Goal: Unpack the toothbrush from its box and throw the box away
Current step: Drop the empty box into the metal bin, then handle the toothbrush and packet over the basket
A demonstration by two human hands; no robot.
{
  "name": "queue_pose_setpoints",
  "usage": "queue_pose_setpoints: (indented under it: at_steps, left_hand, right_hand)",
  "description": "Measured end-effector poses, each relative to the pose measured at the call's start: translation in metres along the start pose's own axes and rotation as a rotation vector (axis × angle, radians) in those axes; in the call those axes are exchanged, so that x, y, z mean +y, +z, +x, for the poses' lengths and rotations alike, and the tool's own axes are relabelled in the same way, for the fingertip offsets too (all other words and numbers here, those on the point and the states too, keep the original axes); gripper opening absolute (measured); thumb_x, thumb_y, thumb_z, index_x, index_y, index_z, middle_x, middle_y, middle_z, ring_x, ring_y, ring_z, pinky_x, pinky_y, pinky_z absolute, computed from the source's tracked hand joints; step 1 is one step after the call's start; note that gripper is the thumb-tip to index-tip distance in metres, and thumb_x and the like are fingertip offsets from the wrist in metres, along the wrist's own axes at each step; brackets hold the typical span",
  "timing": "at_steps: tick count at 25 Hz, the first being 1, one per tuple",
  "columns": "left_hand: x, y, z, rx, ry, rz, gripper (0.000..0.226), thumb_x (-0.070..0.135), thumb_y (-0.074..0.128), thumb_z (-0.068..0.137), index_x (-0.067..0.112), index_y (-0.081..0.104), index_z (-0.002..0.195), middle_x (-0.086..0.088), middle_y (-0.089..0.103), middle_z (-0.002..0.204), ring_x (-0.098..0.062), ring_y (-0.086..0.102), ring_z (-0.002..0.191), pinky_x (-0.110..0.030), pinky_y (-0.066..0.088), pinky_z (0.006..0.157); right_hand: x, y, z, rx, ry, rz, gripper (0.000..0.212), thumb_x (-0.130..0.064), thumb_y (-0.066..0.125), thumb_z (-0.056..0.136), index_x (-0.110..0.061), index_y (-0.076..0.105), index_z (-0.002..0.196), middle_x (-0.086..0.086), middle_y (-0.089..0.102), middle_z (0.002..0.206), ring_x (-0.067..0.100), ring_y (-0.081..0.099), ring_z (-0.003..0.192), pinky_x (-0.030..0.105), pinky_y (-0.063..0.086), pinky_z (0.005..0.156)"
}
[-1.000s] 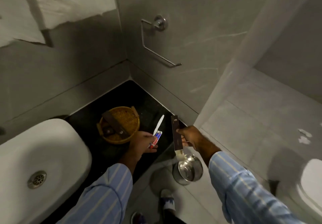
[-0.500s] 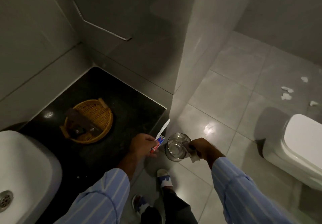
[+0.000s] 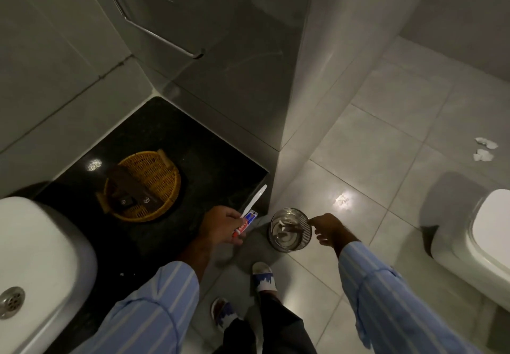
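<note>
My left hand point(image 3: 220, 225) holds a white toothbrush point(image 3: 255, 199) together with a small red and blue toothpaste tube point(image 3: 246, 223), over the edge of the black counter point(image 3: 171, 133). My right hand point(image 3: 328, 228) hovers open beside the rim of a small steel bin point(image 3: 291, 243) on the floor, fingers spread and empty. The dark brown toothbrush box point(image 3: 287, 229) lies inside the bin, with a pale flap showing.
A wicker basket point(image 3: 154, 171) with dark items sits on the counter. A white sink point(image 3: 36, 265) is at the left, a white toilet point(image 3: 474, 243) at the right. Paper scraps point(image 3: 484, 149) lie on the tiled floor. My slippered feet point(image 3: 262, 276) stand below the bin.
My right hand carried the box down over the bin and let it go; the box now lies in the bin. The view tilted down and right. My left hand kept its hold.
</note>
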State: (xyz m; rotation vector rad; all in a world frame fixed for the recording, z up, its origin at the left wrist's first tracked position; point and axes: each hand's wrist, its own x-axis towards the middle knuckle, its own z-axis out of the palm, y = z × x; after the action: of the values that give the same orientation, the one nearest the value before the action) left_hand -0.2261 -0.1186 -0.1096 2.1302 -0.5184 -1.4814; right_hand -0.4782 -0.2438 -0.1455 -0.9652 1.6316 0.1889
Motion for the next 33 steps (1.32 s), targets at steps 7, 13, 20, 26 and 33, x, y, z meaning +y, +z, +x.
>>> queue_pose_setpoints:
  at_steps: [7, 13, 20, 26, 33]
  left_hand:
    - [0.04, -0.016, -0.019, 0.023, 0.09, -0.047, 0.025, 0.011, 0.074, 0.086, 0.001, 0.066, 0.108, -0.025, 0.071, 0.107, -0.034, 0.076, 0.087, -0.046, 0.064, 0.068]
    - [0.069, -0.062, -0.042, 0.061, 0.161, -0.078, 0.024, 0.018, 0.073, 0.087, 0.011, 0.067, 0.109, -0.013, 0.073, 0.104, -0.023, 0.078, 0.083, -0.028, 0.062, 0.061]
    - [0.057, -0.132, -0.06, 0.122, 0.213, -0.275, 0.007, 0.009, 0.077, 0.083, 0.011, 0.075, 0.089, -0.017, 0.078, 0.09, -0.028, 0.079, 0.08, -0.032, 0.063, 0.072]
    - [0.05, -0.199, -0.068, 0.292, 0.293, -0.254, 0.013, 0.004, 0.077, 0.081, 0.018, 0.078, 0.08, -0.014, 0.078, 0.08, -0.023, 0.077, 0.067, -0.029, 0.064, 0.06]
    - [0.046, -0.305, -0.049, 0.507, 0.358, -0.173, 0.007, 0.003, 0.07, 0.086, 0.003, 0.073, 0.093, -0.019, 0.075, 0.081, -0.019, 0.072, 0.061, -0.021, 0.059, 0.054]
  right_hand:
    - [-0.097, 0.037, -0.055, -0.454, -0.442, -0.016, 0.036, -0.032, 0.074, 0.083, -0.007, 0.072, 0.109, 0.012, 0.075, 0.107, 0.024, 0.073, 0.097, 0.032, 0.06, 0.083]
    - [-0.147, 0.059, -0.083, -0.488, -0.507, 0.089, 0.029, -0.012, 0.074, 0.083, 0.004, 0.068, 0.107, 0.017, 0.074, 0.104, 0.021, 0.075, 0.091, 0.026, 0.06, 0.075]
    - [-0.2, 0.09, -0.112, -0.62, -0.527, -0.105, 0.028, -0.01, 0.08, 0.075, -0.002, 0.07, 0.1, 0.018, 0.071, 0.108, 0.024, 0.075, 0.093, 0.031, 0.062, 0.075]
    - [-0.23, 0.147, -0.129, -0.838, -0.569, -0.401, 0.026, -0.018, 0.08, 0.076, -0.023, 0.075, 0.101, 0.002, 0.076, 0.1, 0.015, 0.074, 0.094, 0.026, 0.058, 0.072]
    - [-0.281, 0.198, -0.103, -0.848, -0.447, -0.185, 0.033, 0.001, 0.064, 0.087, -0.001, 0.067, 0.12, 0.014, 0.07, 0.114, 0.022, 0.068, 0.104, 0.036, 0.056, 0.088]
